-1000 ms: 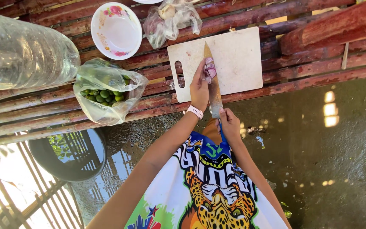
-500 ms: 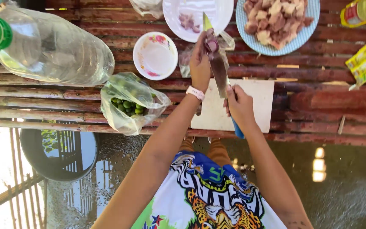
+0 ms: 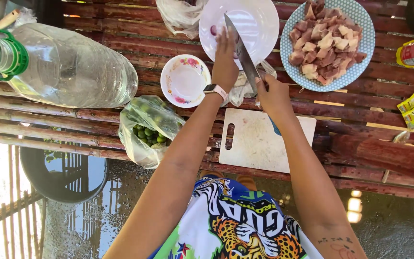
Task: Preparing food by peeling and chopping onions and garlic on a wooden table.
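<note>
Reaching forward, right hand point(image 3: 273, 95) gripping knife point(image 3: 243, 53), left hand point(image 3: 226, 62) fingers extended against blade over white plate point(image 3: 259, 21).

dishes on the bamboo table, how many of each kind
white plate: 1
blue plate with meat chunks: 1
small flowered bowl: 1
Total: 3 dishes
The right hand holds the knife over the white plate, and the left hand is beside the blade.

Both hands have carried the knife point(image 3: 243, 52) off the board point(image 3: 264, 141) to above the white plate point(image 3: 257, 21).
</note>
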